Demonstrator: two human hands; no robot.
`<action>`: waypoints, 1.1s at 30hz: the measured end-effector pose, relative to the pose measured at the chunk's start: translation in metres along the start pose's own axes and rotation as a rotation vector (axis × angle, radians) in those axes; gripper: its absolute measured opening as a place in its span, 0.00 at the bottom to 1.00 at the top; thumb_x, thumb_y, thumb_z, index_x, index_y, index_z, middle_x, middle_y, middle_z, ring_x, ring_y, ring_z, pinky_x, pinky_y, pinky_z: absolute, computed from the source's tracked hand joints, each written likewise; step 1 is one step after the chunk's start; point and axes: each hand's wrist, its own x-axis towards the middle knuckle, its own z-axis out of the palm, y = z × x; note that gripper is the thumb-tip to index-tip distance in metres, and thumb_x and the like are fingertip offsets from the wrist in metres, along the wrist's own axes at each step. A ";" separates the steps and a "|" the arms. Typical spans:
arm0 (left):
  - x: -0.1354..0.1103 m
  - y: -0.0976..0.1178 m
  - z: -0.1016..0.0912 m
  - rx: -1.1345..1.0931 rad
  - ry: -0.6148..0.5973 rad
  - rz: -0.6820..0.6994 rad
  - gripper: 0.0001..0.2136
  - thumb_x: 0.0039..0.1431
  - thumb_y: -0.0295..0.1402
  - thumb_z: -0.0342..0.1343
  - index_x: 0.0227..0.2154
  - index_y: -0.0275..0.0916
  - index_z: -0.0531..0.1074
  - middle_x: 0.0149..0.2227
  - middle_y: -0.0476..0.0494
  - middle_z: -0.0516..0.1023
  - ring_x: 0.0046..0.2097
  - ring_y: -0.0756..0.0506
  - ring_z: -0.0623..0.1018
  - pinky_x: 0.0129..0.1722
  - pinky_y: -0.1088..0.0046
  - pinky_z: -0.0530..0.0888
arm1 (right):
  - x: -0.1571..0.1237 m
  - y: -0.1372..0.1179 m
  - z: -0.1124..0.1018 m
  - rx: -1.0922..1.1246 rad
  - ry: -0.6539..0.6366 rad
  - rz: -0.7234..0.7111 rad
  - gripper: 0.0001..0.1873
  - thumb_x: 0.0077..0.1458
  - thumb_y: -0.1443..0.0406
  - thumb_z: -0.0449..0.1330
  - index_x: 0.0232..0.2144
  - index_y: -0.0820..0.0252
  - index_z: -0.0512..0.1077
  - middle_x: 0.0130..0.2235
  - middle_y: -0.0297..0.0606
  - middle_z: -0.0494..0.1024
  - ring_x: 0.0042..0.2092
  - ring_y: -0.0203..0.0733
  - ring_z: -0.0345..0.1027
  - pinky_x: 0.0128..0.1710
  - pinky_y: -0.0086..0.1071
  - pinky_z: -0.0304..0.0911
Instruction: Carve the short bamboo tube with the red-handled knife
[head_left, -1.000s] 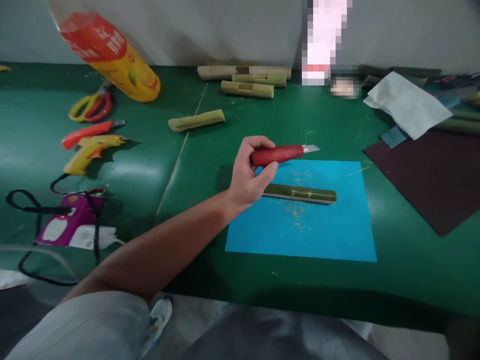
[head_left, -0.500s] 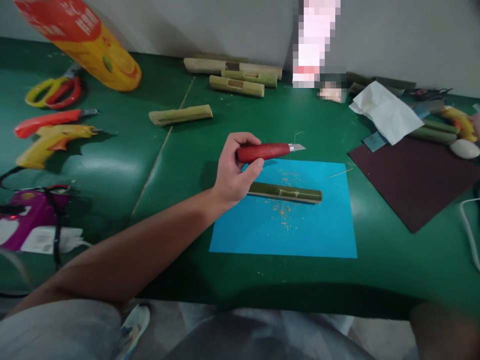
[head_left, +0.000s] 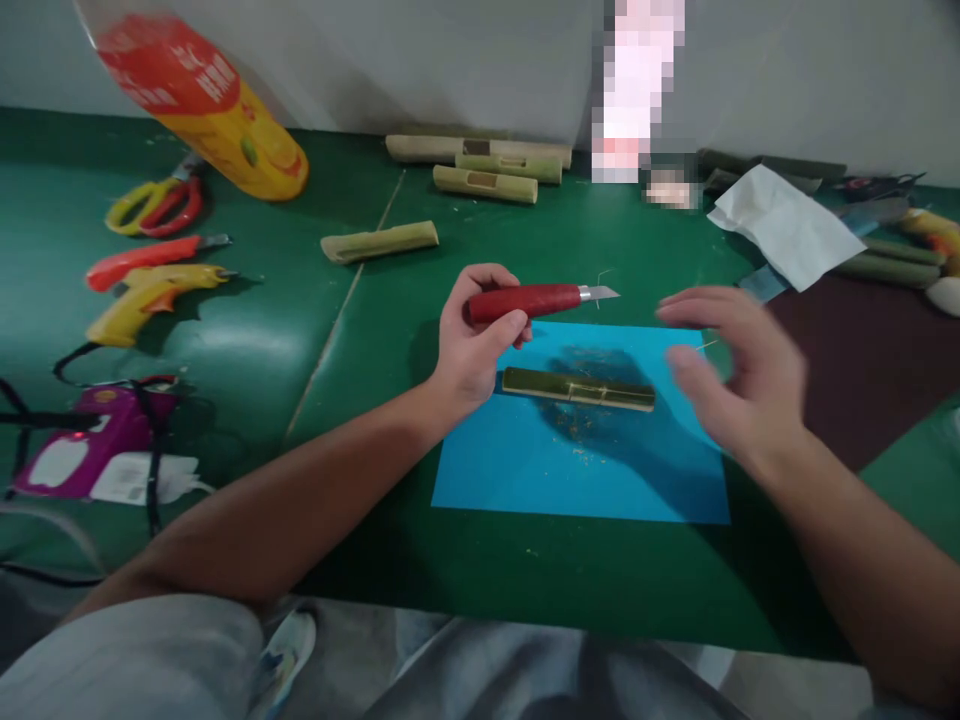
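My left hand is closed around the red wooden handle of a carving knife, its short blade pointing right. A thin sliver clings by the blade. Beneath and to the right of that hand, a green bamboo piece with cut lines across it lies on a blue sheet. Fine shavings are scattered around the bamboo. To the right, my right hand hovers over the sheet's right edge with thumb and fingers apart, holding nothing. It is slightly blurred.
Cut bamboo pieces lie at the back by the wall, another nearer left. At left are scissors, an orange utility knife, a yellow glue gun, a bottle and a purple power box. White tissue and a dark brown sheet sit right.
My right hand has come in from the lower right, fingers spread, and casts a shadow over the blue sheet. My left hand still holds the carving knife. The view has shifted slightly.
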 end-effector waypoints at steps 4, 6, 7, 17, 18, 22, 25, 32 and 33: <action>0.001 0.001 -0.002 -0.025 0.011 -0.020 0.28 0.56 0.58 0.77 0.44 0.46 0.72 0.38 0.53 0.75 0.28 0.53 0.73 0.25 0.75 0.73 | -0.007 0.020 0.017 -0.258 -0.251 -0.067 0.35 0.64 0.34 0.68 0.50 0.57 0.83 0.68 0.59 0.79 0.72 0.82 0.67 0.70 0.80 0.60; 0.000 0.001 -0.003 -0.043 -0.011 -0.007 0.28 0.52 0.55 0.80 0.43 0.44 0.74 0.39 0.52 0.77 0.31 0.52 0.75 0.28 0.75 0.74 | -0.009 0.022 0.022 -0.287 -0.299 -0.125 0.35 0.60 0.34 0.72 0.49 0.56 0.83 0.71 0.57 0.77 0.75 0.81 0.62 0.74 0.78 0.55; 0.000 0.002 -0.003 -0.053 -0.022 -0.003 0.28 0.50 0.54 0.82 0.43 0.44 0.76 0.39 0.51 0.78 0.33 0.52 0.76 0.30 0.75 0.75 | -0.009 0.021 0.023 -0.287 -0.303 -0.147 0.33 0.59 0.35 0.73 0.49 0.55 0.82 0.71 0.55 0.77 0.76 0.80 0.62 0.76 0.76 0.52; -0.005 0.017 0.002 -0.195 -0.185 0.066 0.17 0.64 0.48 0.74 0.48 0.45 0.81 0.46 0.43 0.88 0.33 0.48 0.85 0.28 0.73 0.79 | -0.014 0.021 0.039 -0.200 -0.336 -0.224 0.16 0.69 0.53 0.70 0.50 0.56 0.79 0.73 0.57 0.75 0.77 0.74 0.62 0.77 0.74 0.55; -0.007 0.019 0.003 -0.215 -0.224 0.065 0.16 0.66 0.47 0.72 0.49 0.46 0.80 0.47 0.43 0.89 0.33 0.47 0.86 0.27 0.72 0.79 | -0.015 0.023 0.039 -0.196 -0.337 -0.230 0.16 0.69 0.53 0.69 0.51 0.57 0.79 0.73 0.59 0.74 0.77 0.74 0.62 0.77 0.75 0.55; -0.016 0.026 0.008 -0.173 -0.292 0.102 0.16 0.69 0.48 0.70 0.52 0.50 0.75 0.48 0.44 0.90 0.41 0.40 0.91 0.32 0.69 0.84 | -0.015 0.026 0.038 -0.145 -0.373 -0.253 0.19 0.72 0.52 0.66 0.53 0.59 0.77 0.74 0.65 0.71 0.77 0.75 0.61 0.75 0.74 0.59; -0.018 0.027 0.009 -0.149 -0.308 0.229 0.15 0.68 0.45 0.70 0.52 0.47 0.76 0.46 0.43 0.90 0.45 0.39 0.92 0.36 0.67 0.87 | -0.014 0.028 0.037 -0.108 -0.387 -0.260 0.17 0.73 0.53 0.65 0.53 0.59 0.77 0.74 0.65 0.71 0.77 0.75 0.62 0.74 0.75 0.60; -0.015 0.028 0.007 -0.130 -0.378 0.277 0.15 0.68 0.40 0.70 0.53 0.44 0.77 0.47 0.40 0.91 0.46 0.39 0.92 0.40 0.65 0.89 | -0.014 0.027 0.037 -0.076 -0.380 -0.256 0.15 0.73 0.54 0.64 0.52 0.57 0.76 0.73 0.64 0.71 0.76 0.74 0.63 0.72 0.75 0.63; -0.015 0.028 0.007 -0.134 -0.387 0.286 0.15 0.68 0.39 0.70 0.54 0.44 0.77 0.48 0.40 0.91 0.47 0.39 0.92 0.41 0.65 0.89 | -0.014 0.027 0.037 -0.078 -0.382 -0.258 0.15 0.73 0.54 0.64 0.52 0.57 0.76 0.73 0.64 0.71 0.76 0.74 0.63 0.72 0.75 0.62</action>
